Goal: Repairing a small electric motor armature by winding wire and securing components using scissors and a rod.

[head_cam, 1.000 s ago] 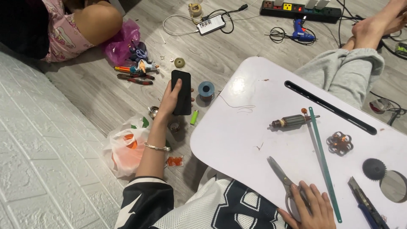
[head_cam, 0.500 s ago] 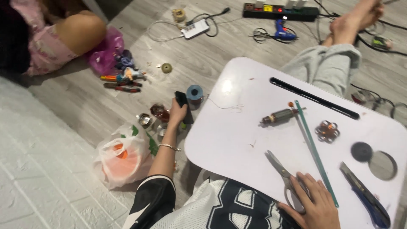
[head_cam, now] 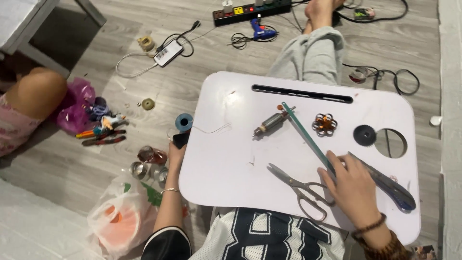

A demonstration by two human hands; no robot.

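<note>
Left hand (head_cam: 176, 153), fingers closed round a dark phone (head_cam: 181, 139) beside the table (head_cam: 216, 159). Right hand (head_cam: 353, 185), fingers spread flat, empty, touching the green rod (head_cam: 308, 137).

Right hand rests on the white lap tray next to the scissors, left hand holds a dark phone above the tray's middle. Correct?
Not quite. The left hand holds the dark phone down beside the white lap tray, at its left edge over the floor. The right hand does rest beside the scissors. Head view.

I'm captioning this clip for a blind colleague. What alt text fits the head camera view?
Seen from above, a seated person's right hand rests on a white lap table beside scissors, a long green strip and a utility knife. Their left hand holds a dark phone at the table's left edge, above floor clutter. A small motor armature lies mid-table.
</note>
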